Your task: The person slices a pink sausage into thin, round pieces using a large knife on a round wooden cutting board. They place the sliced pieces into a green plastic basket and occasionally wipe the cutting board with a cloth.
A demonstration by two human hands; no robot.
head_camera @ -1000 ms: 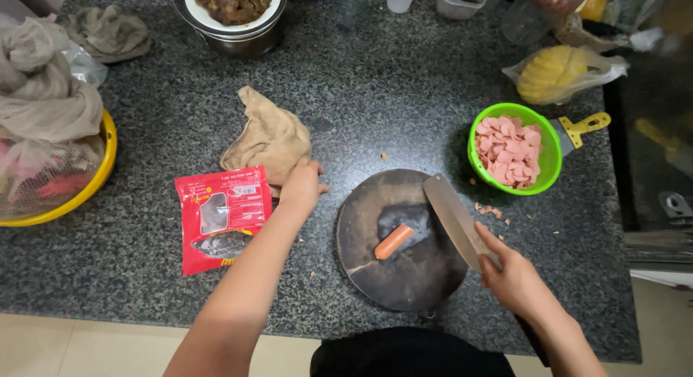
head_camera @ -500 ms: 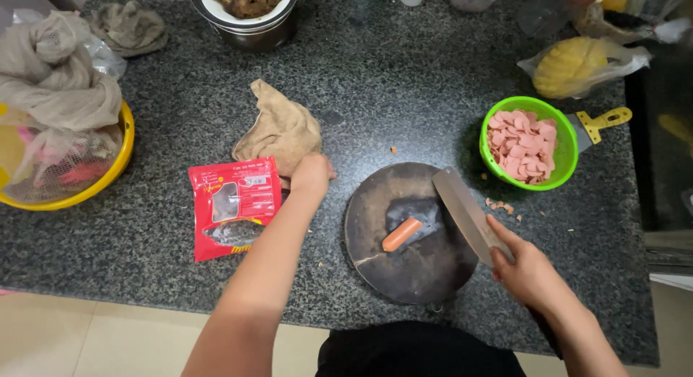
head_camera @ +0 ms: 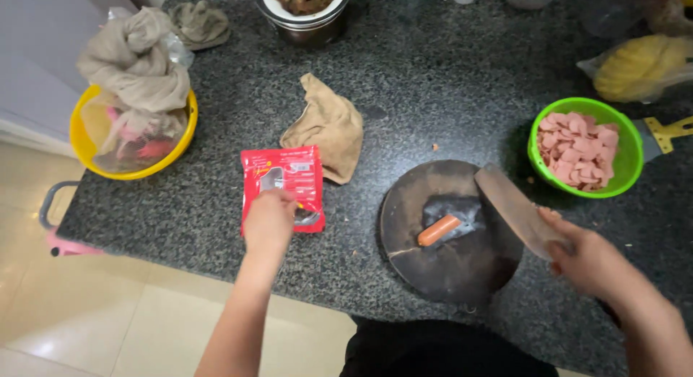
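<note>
Gripping a broad steel cleaver (head_camera: 514,208) in our right hand (head_camera: 588,260), we rest our loosely curled left hand (head_camera: 268,217) on the red plastic packet (head_camera: 282,183); a crumpled tan cloth (head_camera: 328,124) lies at its one o'clock, and a pink sausage (head_camera: 438,230) sits on the round dark board (head_camera: 447,261).

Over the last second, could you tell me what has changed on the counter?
The left hand moved from beside the tan cloth down onto the red plastic packet. The right hand still holds the cleaver; the sausage stays on the round board.

Glossy plastic packet (head_camera: 283,180), speckled stone counter (head_camera: 433,81), matt cloth (head_camera: 328,128).
</note>
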